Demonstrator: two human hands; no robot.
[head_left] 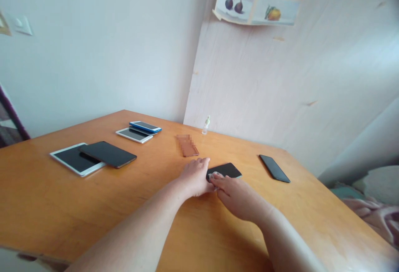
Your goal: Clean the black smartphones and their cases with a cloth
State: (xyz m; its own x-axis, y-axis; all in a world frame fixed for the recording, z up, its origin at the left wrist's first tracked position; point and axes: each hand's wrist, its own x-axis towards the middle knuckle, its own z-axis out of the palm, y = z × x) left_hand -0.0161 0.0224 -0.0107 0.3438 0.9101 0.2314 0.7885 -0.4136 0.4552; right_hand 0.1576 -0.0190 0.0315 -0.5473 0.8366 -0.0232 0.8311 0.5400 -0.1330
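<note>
A black smartphone (229, 170) lies flat on the wooden table in front of me, its dark screen facing up. My left hand (195, 177) grips its left end, thumb and fingers at the edges. Over the screen's near left part, my right hand (238, 197) presses a small crumpled whitish wipe (215, 175) with its fingertips. Most of the wipe is hidden under those fingers. Just beyond my left hand lies a brown phone case (190, 147), partly blurred out.
On the table (149, 222), a dark tablet (109, 153) overlaps a white tablet (73, 158) at left. Behind them, a blue-edged phone (145, 127) rests partly on a white device (134, 135). A pump bottle (205, 126) stands near the wall; another black phone (274, 168) lies right.
</note>
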